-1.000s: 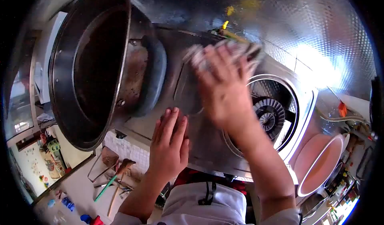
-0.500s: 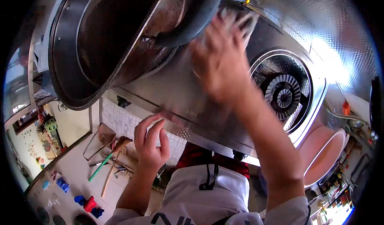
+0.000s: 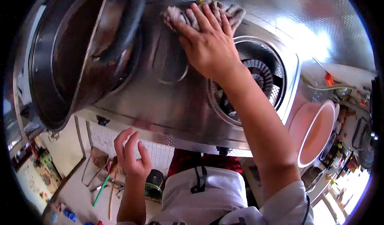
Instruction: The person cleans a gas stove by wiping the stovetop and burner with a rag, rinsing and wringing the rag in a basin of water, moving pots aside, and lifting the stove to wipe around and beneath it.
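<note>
My right hand presses a crumpled striped cloth onto the back of the steel stove top, its fingers spread over the cloth. Just right of that hand is the round burner, partly covered by my forearm. My left hand hangs in front of the stove's front edge, fingers apart and slightly curled, with nothing in it. A large dark pan with a thick handle sits over the left side of the stove.
A pink basin stands right of the stove. Behind the stove rises a shiny textured metal wall. A green-handled tool lies on the floor at lower left. Stove knobs line the front edge.
My right hand has moved with the cloth toward the back of the stove. My left hand has come off the stove top to its front edge. The view has also shifted.
</note>
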`<state>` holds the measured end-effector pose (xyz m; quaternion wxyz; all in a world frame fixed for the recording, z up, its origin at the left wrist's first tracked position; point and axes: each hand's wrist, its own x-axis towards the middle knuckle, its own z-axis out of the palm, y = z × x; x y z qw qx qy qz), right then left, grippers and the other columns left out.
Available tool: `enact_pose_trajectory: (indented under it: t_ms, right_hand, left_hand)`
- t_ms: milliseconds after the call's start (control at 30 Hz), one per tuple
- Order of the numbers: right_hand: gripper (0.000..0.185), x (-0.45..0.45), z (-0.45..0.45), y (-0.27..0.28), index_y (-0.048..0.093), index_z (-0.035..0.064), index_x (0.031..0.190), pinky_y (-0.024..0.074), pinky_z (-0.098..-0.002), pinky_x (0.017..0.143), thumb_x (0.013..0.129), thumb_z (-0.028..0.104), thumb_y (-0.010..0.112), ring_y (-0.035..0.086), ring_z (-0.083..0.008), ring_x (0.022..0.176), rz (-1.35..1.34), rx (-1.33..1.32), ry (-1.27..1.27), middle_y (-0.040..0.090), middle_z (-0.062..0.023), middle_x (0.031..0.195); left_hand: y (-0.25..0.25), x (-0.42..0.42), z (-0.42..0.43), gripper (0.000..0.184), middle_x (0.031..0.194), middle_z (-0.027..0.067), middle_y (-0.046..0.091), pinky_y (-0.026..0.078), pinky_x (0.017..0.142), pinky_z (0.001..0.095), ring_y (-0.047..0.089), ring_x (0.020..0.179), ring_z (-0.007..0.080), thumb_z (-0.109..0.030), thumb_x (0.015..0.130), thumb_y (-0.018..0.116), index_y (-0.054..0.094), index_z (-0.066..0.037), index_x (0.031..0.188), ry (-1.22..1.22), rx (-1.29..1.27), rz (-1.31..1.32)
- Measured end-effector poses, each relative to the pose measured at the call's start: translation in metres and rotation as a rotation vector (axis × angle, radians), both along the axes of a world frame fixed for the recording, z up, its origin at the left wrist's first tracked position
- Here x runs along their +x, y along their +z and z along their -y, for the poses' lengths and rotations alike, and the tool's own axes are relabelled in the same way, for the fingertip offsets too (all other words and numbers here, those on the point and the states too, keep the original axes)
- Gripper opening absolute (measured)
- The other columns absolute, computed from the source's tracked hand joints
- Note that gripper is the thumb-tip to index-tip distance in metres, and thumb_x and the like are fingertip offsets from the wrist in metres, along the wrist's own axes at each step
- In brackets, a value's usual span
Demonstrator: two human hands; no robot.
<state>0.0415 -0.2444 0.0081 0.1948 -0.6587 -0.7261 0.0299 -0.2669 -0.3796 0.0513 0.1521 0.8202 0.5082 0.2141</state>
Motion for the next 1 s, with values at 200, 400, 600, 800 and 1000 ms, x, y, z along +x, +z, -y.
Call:
enact_pose_trajectory:
  t_ms: [200,400,600,800,1000]
  right_hand:
    - [0.043,-0.001,-0.015,-0.005,0.065,0.021,0.138,0.0194,-0.0568,0.124,0.101,0.038,0.053,0.036,-0.039,0.15,-0.027,0.076,0.103,0.047,-0.0157,0.158]
    - [0.04,0.139,0.047,0.017,0.067,0.0231,0.136,0.0224,-0.0533,0.125,0.103,0.036,0.05,0.037,-0.0333,0.151,0.071,-0.094,-0.074,0.046,-0.0117,0.159]
    - [0.032,0.239,0.133,0.038,0.07,0.0124,0.126,0.0233,-0.0532,0.124,0.101,0.026,0.057,0.037,-0.0406,0.149,0.064,-0.197,-0.18,0.048,-0.0169,0.156]
    - [0.039,0.164,0.074,0.017,0.067,0.0189,0.134,0.0242,-0.059,0.12,0.101,0.035,0.055,0.031,-0.0343,0.153,0.083,-0.097,-0.07,0.043,-0.0096,0.161]
    - [0.043,0.11,0.023,0.002,0.068,0.0222,0.135,0.0269,-0.0531,0.122,0.105,0.043,0.044,0.039,-0.0324,0.15,-0.051,-0.011,-0.007,0.047,-0.0064,0.159]
  left_hand:
    - [0.003,0.059,-0.017,0.03,0.13,0.0224,0.059,0.05,0.097,0.0471,0.06,0.116,0.0379,-0.004,0.092,0.061,0.063,0.001,0.122,-0.158,-0.03,0.023]
    - [0.016,0.083,-0.036,0.029,0.134,0.0213,0.057,0.05,0.102,0.0477,0.058,0.124,0.0387,-0.004,0.095,0.06,0.063,0.002,0.123,-0.209,-0.018,-0.014]
    - [0.009,0.079,-0.033,0.028,0.135,0.0204,0.058,0.05,0.103,0.0474,0.058,0.125,0.0386,-0.003,0.095,0.059,0.063,0.003,0.122,-0.191,-0.026,-0.042]
    - [0.011,0.112,-0.042,0.029,0.135,0.0212,0.058,0.049,0.103,0.0489,0.058,0.125,0.039,-0.002,0.094,0.059,0.064,0.005,0.122,-0.206,0.005,-0.038]
    - [0.019,0.167,-0.048,0.031,0.137,0.0209,0.058,0.047,0.105,0.0484,0.058,0.125,0.0387,-0.002,0.093,0.06,0.064,0.006,0.123,-0.316,0.043,-0.071]
